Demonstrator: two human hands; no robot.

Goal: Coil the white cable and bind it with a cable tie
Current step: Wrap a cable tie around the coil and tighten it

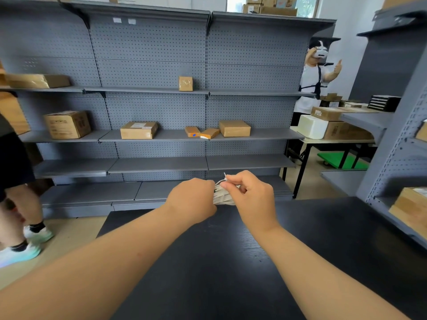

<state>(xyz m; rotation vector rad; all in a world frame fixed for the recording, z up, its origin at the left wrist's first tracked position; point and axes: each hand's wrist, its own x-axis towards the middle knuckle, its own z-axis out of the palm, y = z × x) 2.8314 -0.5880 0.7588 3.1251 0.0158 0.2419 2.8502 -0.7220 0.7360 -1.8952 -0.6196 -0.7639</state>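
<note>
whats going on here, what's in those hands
A person holds a coiled white cable over a dark table. The left hand grips the bundle, and the right hand pinches a white cable tie at its top. Whether the tie is pulled tight cannot be told. Grey shelves with cardboard boxes stand behind.
</note>
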